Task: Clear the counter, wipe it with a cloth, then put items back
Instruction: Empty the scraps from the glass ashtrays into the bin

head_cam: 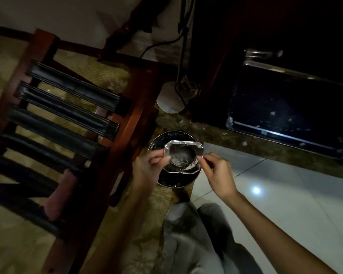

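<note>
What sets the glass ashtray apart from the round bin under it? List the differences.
The glass ashtray is clear and angular with cut corners; the round bin is dark, shiny and circular.
The ashtray is held up by the left hand and right hand, which pinch its opposite edges; the bin sits on the floor, untouched.
The ashtray looks narrower than the bin's rim and sits in front of its opening.
Both catch reflections.
</note>
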`<control>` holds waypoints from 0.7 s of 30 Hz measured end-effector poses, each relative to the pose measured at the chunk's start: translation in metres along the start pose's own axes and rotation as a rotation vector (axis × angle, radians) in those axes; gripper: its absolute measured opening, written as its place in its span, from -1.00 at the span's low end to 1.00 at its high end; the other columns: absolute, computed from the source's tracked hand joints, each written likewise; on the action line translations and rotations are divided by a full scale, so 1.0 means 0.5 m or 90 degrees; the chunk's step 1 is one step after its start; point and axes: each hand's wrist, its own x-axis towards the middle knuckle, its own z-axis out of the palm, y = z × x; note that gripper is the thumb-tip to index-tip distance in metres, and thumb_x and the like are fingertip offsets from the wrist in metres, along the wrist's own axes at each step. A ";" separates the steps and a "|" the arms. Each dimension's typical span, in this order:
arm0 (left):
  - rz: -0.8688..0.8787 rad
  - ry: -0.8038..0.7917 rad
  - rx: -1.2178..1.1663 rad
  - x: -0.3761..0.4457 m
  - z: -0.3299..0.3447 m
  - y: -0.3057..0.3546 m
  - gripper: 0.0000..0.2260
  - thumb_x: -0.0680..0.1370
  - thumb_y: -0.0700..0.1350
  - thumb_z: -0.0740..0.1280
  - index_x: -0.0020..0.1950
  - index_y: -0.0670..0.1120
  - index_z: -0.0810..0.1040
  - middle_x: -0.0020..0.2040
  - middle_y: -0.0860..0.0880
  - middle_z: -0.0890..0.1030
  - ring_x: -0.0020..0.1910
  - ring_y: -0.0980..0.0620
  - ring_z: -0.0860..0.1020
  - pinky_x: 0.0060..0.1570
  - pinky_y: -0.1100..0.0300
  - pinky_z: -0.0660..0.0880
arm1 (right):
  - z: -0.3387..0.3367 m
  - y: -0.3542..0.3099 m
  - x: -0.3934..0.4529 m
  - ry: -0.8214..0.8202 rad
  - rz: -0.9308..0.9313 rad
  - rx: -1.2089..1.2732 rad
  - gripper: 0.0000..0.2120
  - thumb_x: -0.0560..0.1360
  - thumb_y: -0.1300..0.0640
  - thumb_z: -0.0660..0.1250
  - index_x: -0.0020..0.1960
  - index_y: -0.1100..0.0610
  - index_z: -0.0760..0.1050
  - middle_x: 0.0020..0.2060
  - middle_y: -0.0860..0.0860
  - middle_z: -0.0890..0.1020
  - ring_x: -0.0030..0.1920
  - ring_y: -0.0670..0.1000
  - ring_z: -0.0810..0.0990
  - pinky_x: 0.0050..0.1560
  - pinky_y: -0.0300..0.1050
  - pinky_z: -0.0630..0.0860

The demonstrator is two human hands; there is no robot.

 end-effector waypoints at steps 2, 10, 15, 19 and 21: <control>-0.042 -0.018 -0.040 -0.020 -0.029 0.065 -0.81 0.46 -0.27 0.44 -0.06 0.02 0.64 -0.30 0.18 0.67 -0.26 0.21 0.66 -0.26 0.34 0.56 | -0.043 -0.056 -0.007 -0.024 0.009 0.026 -0.77 0.56 0.10 0.28 -0.19 0.19 0.58 -0.36 -0.14 0.49 -0.32 -0.19 0.48 -0.31 -0.42 0.29; -0.104 -0.100 -0.111 -0.105 -0.184 0.351 -0.92 0.48 -0.20 0.42 -0.06 -0.09 0.67 -0.20 -0.03 0.72 -0.20 0.02 0.69 -0.25 0.26 0.59 | -0.242 -0.330 -0.068 -0.071 0.005 0.164 -0.67 0.54 -0.03 0.25 -0.34 0.09 0.45 -0.46 -0.07 0.41 -0.41 -0.16 0.36 -0.36 -0.30 0.26; -0.055 -0.119 -0.127 -0.173 -0.267 0.563 -0.90 0.46 -0.22 0.43 -0.05 -0.16 0.69 -0.19 -0.08 0.71 -0.18 -0.02 0.69 -0.25 0.29 0.59 | -0.370 -0.507 -0.108 -0.050 -0.006 0.264 -0.60 0.52 -0.13 0.29 -0.36 0.11 0.44 -0.46 0.09 0.38 -0.41 -0.12 0.34 -0.36 -0.25 0.25; 0.026 -0.126 -0.084 -0.224 -0.326 0.723 -0.94 0.42 -0.20 0.47 -0.15 -0.08 0.72 -0.25 -0.11 0.71 -0.23 -0.05 0.67 -0.28 0.21 0.61 | -0.469 -0.642 -0.155 -0.031 -0.003 0.310 -0.67 0.52 0.02 0.27 -0.40 0.07 0.42 -0.50 -0.08 0.33 -0.44 -0.12 0.30 -0.41 -0.27 0.22; 0.080 -0.141 -0.059 -0.246 -0.352 0.798 -0.92 0.41 -0.20 0.48 -0.19 -0.04 0.73 -0.30 -0.10 0.70 -0.31 0.01 0.64 -0.27 0.18 0.61 | -0.522 -0.706 -0.178 -0.010 -0.004 0.331 -0.67 0.49 0.03 0.28 -0.42 0.10 0.40 -0.50 -0.07 0.32 -0.45 -0.12 0.30 -0.43 -0.29 0.22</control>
